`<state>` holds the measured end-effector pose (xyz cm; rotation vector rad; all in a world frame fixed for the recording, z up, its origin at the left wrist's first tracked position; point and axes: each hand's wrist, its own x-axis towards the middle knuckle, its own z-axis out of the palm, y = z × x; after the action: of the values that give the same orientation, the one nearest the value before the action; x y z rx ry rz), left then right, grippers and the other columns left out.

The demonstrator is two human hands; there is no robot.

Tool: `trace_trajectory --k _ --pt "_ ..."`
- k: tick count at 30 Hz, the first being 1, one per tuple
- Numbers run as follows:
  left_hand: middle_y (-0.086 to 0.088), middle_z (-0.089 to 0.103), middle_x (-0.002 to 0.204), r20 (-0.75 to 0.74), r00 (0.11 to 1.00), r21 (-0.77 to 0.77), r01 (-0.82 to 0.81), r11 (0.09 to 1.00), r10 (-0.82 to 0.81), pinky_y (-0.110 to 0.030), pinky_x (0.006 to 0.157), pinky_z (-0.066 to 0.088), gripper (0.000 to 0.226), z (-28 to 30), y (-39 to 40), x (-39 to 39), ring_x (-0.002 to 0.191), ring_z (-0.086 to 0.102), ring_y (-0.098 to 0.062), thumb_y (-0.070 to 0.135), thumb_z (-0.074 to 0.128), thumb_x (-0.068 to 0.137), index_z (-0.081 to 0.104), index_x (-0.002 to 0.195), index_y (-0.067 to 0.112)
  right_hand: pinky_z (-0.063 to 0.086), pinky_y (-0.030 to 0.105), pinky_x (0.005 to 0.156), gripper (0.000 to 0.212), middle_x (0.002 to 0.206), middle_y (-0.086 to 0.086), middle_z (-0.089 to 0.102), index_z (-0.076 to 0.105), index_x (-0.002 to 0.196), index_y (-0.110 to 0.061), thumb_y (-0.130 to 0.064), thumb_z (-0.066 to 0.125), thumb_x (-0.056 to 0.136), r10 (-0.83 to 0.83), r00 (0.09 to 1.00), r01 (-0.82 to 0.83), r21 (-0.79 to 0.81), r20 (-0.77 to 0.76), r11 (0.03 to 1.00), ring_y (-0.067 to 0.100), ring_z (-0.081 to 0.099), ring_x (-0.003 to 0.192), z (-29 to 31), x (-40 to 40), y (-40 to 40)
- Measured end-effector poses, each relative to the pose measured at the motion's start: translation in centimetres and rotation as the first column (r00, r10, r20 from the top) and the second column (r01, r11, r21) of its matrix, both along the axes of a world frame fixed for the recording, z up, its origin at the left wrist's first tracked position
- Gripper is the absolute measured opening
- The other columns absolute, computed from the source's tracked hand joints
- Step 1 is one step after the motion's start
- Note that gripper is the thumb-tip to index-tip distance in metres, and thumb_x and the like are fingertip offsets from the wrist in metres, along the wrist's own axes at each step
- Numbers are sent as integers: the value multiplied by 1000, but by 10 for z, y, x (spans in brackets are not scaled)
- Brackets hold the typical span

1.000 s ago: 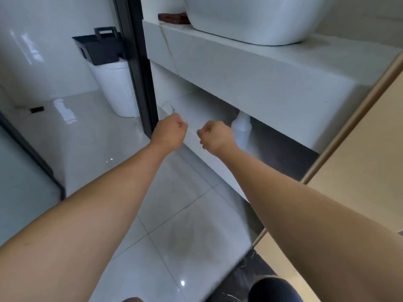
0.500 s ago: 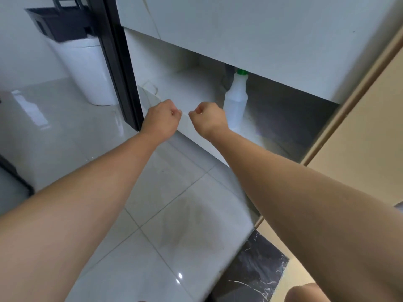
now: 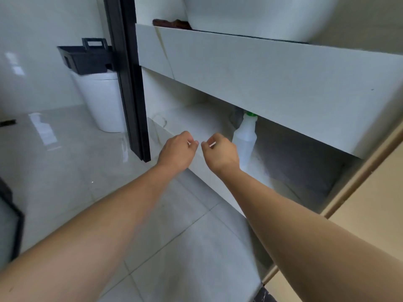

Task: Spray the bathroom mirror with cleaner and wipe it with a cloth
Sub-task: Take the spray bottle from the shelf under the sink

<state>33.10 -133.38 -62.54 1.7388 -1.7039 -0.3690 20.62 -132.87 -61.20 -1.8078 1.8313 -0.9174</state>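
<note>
Neither grip has hold of anything: the left hand (image 3: 177, 151) and the right hand (image 3: 220, 152) hang side by side as loose fists, fingers curled in on themselves, knuckles nearly touching, both held out in front of the open shelf (image 3: 196, 118) under the worktop (image 3: 261, 68). From the head view, the one view there is, everything can be placed against the spray bottle (image 3: 244, 141), a white plastic one with a green top, standing upright on that shelf just beyond and to the right of the right hand, its top tucked under the worktop's front edge. My guess is it is stored there to stay out of the way, and that the hands are poised this low in order to reach in for it; the right hand is the nearer. How much liquid it holds I cannot tell through the cloudy plastic. Above the bottle and to its left, on the worktop beside the white basin (image 3: 250, 16), lies a dark brown bundle (image 3: 172, 24) that may be the cloth, though it is too small to be sure. Far left of the bottle, past the black door frame (image 3: 128, 83), a black basket (image 3: 87, 59) sits on a white bin (image 3: 102, 101); their contents are hidden. No mirror is visible, so spraying has not begun.
</note>
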Motion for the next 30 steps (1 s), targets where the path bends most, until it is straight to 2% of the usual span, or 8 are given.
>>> trace_trajectory --k 5,12,16,20,24,27,30 --pt "-4 66 112 -52 999 -3 -7 1000 6 -45 89 52 28 -18 -37 -18 103 60 -26 36 45 99 61 112 16 57 42 87 35 114 9 67 58 119 -15 -44 47 102 -40 999 39 -41 -31 998 28 65 101 -17 -7 -36" --pt "-6 61 119 -134 991 -33 17 999 -21 -37 92 48 30 -49 -75 -49 108 58 -26 37 50 98 61 115 15 49 37 82 33 125 8 56 56 124 -14 -38 48 103 -144 983 136 -80 -110 988 31 62 106 -51 -37 -63" --pt "-7 56 126 -148 989 -47 18 999 -25 -33 89 44 31 -54 -87 -66 107 57 -27 37 51 98 59 121 17 50 45 92 36 132 11 48 51 125 -9 -32 56 98 -312 949 300 -169 -47 939 34 54 118 -59 -56 -81" --pt "-6 55 127 -156 986 -74 49 996 -60 -35 92 46 31 -58 -88 -70 108 58 -28 37 51 98 57 122 17 42 50 100 56 143 16 42 42 139 -5 -37 60 96 -476 879 471 -182 17 863 36 42 133 -49 -70 -105" --pt "-5 55 128 -151 986 -72 62 995 -73 -35 93 46 32 -64 -87 -62 103 59 -26 36 50 99 57 123 17 36 52 107 71 151 14 38 34 149 -6 -46 58 96 -435 900 434 -143 26 889 33 36 141 -39 -80 -132" --pt "-3 54 127 -136 988 -65 64 996 -73 -35 91 47 32 -68 -85 -55 96 60 -24 38 49 99 56 124 18 40 52 107 70 143 14 49 40 144 -8 -51 62 93 -379 923 383 -103 58 918 35 47 136 -35 -86 -153" --pt "-1 54 126 -127 990 -72 55 996 -64 -34 89 47 32 -72 -84 -49 93 60 -22 39 48 100 56 125 20 45 44 103 65 136 15 59 45 140 -9 -49 65 92 -335 927 348 -57 168 936 37 56 128 -33 -90 -165"
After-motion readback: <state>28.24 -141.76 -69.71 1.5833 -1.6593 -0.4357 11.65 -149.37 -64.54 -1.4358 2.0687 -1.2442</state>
